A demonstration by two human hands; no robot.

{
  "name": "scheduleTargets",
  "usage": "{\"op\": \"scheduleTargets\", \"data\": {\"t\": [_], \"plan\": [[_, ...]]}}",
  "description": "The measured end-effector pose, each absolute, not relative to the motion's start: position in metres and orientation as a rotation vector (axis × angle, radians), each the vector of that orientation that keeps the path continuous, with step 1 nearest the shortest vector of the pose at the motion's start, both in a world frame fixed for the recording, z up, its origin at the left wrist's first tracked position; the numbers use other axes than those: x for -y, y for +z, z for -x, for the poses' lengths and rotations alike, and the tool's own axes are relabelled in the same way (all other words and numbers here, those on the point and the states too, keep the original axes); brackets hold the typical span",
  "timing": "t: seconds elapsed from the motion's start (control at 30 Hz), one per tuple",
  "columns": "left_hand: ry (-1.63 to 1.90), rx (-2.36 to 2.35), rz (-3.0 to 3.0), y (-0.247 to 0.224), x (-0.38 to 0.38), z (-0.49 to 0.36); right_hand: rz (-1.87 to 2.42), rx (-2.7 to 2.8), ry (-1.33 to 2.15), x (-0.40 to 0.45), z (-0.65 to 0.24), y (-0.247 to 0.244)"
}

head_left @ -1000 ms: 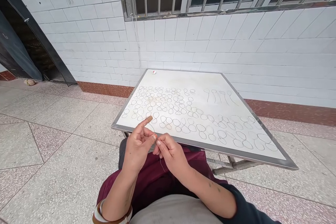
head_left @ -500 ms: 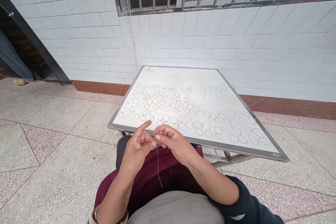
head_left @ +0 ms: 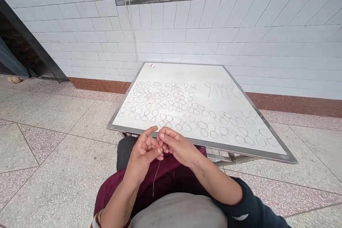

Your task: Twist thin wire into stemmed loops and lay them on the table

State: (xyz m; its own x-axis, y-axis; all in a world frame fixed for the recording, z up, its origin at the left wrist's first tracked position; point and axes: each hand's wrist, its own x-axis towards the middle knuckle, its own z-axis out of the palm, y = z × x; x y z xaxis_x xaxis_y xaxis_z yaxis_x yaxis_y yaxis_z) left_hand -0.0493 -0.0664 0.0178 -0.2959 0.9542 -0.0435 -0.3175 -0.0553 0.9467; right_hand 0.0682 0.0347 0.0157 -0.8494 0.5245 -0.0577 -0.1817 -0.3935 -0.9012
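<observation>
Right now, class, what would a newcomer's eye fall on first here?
Probably the many thin wire-like loops spread in rows over the pale tabletop. Next, the left hand and right hand, fingertips together at the table's near edge, a fine strand hanging below them over dark red cloth.

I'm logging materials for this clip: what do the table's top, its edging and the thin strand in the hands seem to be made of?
Tabletop: smooth, pale board, perhaps laminate, with a faint sheen.
Edging: grey, probably metal, going by its dull shine.
Strand: likely fine wire, since it hangs in a thin, springy curve; stiff thread remains possible.
</observation>
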Motion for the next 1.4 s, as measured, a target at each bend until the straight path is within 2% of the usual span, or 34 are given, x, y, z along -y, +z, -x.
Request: {"op": "scheduleTargets", "data": {"t": [0.17,0.6,0.97,1.4], "plan": [[1.524,-1.084,-0.771,0.016,0.064,0.050,0.453,1.434,2.321,-0.041,-0.064,0.009],[1.570,-1.136,-0.712,0.010,0.061,0.055,0.428,1.657,2.164,-0.046,-0.061,0.003],[1.633,-1.162,-0.665,0.016,0.066,0.060,0.276,1.551,2.261,-0.048,-0.066,0.001],[1.624,-1.282,-0.744,0.021,0.068,0.056,0.372,1.543,2.168,-0.043,-0.066,0.003]]}}
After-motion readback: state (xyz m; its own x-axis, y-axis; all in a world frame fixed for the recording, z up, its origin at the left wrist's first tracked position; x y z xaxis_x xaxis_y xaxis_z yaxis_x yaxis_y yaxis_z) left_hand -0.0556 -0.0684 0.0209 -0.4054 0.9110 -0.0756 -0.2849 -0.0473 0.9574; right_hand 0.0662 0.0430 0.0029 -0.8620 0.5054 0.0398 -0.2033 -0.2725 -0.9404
